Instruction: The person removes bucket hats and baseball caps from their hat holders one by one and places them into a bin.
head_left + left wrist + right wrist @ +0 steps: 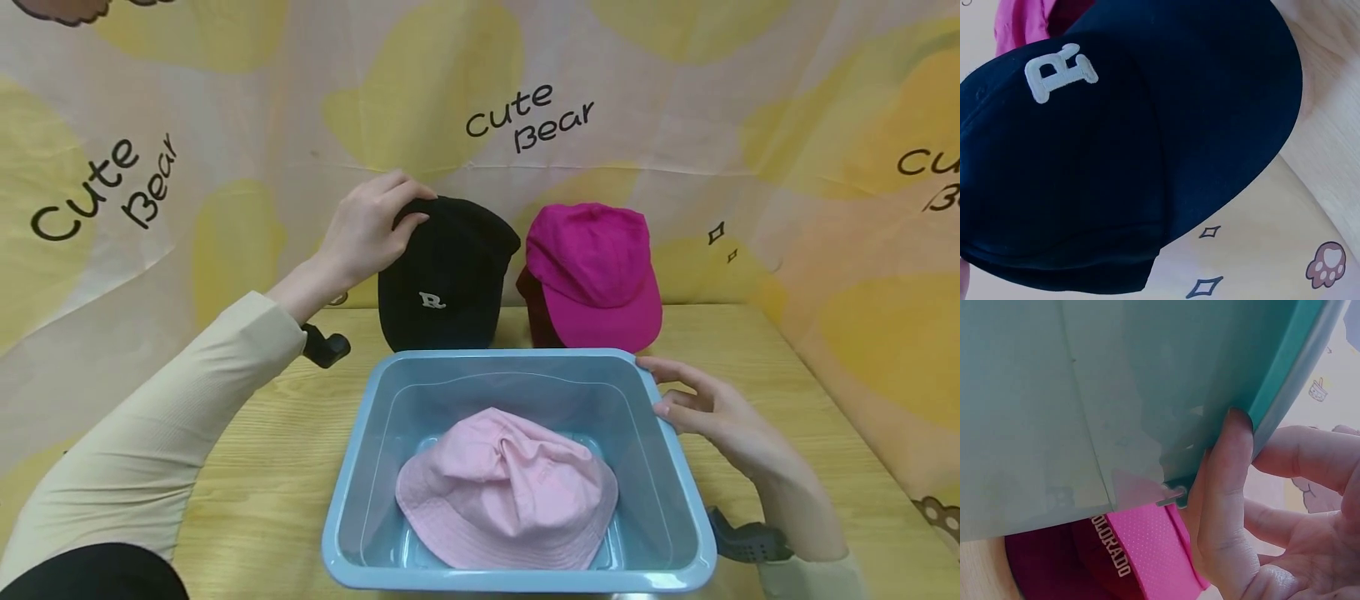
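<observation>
My left hand (371,227) pinches the top of a black baseball cap (465,271), held upright behind the basin with its brim downward. A white letter R is on its front, also seen large in the left wrist view, where the cap (1097,169) hides nearly all of the hand. With thumb and fingers, my right hand (723,421) grips the right rim of a light blue plastic basin (517,581). Inside the basin lies a pink bucket hat (510,492), crown up. In the right wrist view, fingers (1229,494) close around the basin's edge.
Behind the basin, to the right of the black cap, stands a magenta cap (588,258) over a dark red cap (542,315). In the right wrist view the dark red cap (1094,559) bears white lettering. A patterned cloth (675,108) hangs behind the wooden table (780,400).
</observation>
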Available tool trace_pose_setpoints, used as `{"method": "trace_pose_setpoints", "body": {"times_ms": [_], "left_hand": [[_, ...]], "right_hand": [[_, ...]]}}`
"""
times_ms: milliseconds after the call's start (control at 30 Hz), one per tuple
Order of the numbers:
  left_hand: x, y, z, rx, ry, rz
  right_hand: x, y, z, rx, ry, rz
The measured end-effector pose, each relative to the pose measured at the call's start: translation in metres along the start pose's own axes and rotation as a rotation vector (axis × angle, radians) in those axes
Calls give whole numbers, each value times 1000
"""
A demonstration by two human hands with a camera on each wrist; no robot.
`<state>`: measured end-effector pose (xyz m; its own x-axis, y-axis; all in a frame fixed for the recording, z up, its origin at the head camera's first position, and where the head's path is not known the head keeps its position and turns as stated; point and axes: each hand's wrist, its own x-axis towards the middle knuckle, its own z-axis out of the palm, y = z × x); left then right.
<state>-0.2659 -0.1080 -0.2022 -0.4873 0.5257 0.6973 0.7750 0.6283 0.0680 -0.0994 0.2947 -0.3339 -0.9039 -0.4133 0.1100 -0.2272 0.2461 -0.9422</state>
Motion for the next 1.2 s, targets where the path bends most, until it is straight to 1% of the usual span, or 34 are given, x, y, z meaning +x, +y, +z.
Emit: {"method": "trace_pose_setpoints", "body": {"times_ms": [167, 300, 400, 567, 733, 933, 1200], "left_hand": [[2, 7, -6, -43, -2, -3], [3, 11, -11, -52, -10, -9], [4, 15, -14, -48, -11, 0], [3, 21, -17, -51, 9, 27], [2, 23, -20, -48, 29, 67], [0, 26, -25, -26, 41, 115], [-2, 30, -32, -1, 54, 158]], "right_hand": [[0, 1, 0, 1, 3, -3], [-1, 0, 0, -8, 2, -6], [-2, 0, 0, -1, 1, -4], [-1, 0, -1, -5, 7, -1], [0, 1, 0, -2, 16, 2], [1, 0, 2, 17, 5, -21], [1, 2, 1, -8, 22, 17]]}}
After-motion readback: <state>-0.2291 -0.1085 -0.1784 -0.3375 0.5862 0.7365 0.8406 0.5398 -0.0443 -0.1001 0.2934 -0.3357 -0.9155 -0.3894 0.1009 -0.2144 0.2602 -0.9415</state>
